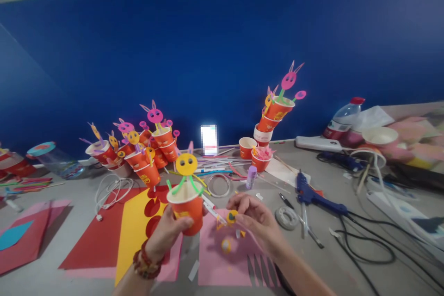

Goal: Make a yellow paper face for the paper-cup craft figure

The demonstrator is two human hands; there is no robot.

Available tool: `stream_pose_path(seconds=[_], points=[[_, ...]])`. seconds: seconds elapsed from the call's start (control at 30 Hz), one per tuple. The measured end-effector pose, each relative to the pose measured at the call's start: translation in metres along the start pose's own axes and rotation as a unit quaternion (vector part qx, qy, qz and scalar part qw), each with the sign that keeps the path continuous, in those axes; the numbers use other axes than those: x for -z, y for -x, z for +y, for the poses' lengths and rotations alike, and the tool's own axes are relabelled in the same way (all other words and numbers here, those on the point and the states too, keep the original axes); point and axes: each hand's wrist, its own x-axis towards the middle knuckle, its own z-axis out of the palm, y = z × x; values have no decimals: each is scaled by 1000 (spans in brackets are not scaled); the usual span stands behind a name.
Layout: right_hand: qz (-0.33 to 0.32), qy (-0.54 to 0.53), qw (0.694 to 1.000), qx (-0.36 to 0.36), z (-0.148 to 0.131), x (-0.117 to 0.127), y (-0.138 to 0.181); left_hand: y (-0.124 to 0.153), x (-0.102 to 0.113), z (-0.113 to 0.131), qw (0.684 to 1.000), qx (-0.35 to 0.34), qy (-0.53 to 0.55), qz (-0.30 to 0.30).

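My left hand (165, 235) is wrapped round an orange paper cup (187, 210) held above the table. A yellow paper disc face with green stick arms (186, 166) stands up out of the cup. My right hand (255, 218) is just right of the cup, its fingers pinched on a small yellow paper disc (231, 216). A white straw (212, 208) sticks out between cup and right hand. Under both hands lies a pink paper sheet (222, 259) with a small yellow round piece (226, 245) on it.
Several finished orange cup figures (145, 148) stand at the back left, a stack of them (275, 111) at the back middle. A blue glue gun (314, 194), a tape roll (286, 218), cables (367, 240), red and yellow paper sheets (114, 231) and a plastic bottle (342, 122) lie around.
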Motion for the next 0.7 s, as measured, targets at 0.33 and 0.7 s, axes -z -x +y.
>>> stream_pose_path(seconds=[0.33,0.7], points=[[77,56,995,41,-2,1,-3,11,-33,-34,993,67,12,96],[109,123,984,67,-3,0,-4,16,-36,-41,990,116,34,79]])
